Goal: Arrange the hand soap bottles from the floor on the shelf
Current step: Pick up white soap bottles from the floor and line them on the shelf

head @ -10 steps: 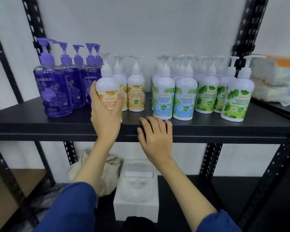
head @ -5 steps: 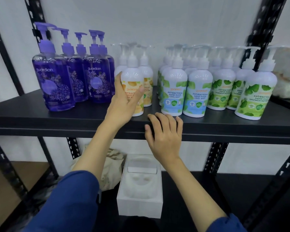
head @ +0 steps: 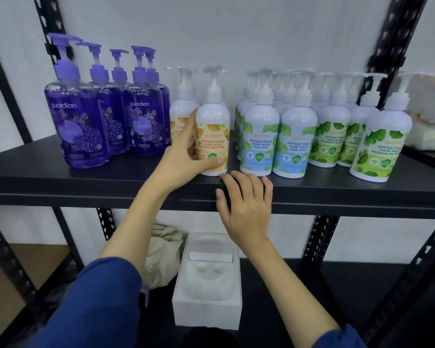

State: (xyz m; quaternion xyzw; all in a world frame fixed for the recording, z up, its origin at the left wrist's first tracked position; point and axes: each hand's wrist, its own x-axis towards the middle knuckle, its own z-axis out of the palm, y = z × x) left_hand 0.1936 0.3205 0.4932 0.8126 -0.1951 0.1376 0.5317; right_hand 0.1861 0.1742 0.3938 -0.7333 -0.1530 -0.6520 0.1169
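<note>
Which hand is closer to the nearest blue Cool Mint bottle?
Right. The right hand rests on the shelf edge just in front of the Cool Mint bottle; the left hand holds the orange bottle beside it.

Bright, even light; slight motion blur at edges, w/ wide-angle bowing.

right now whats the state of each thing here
orange bottle: upright on the shelf, gripped by left hand
right hand: open, resting on shelf edge
purple bottles: upright, grouped at left
mint bottles: upright in rows
green bottles: upright
white box: lid off, on lower shelf
</note>
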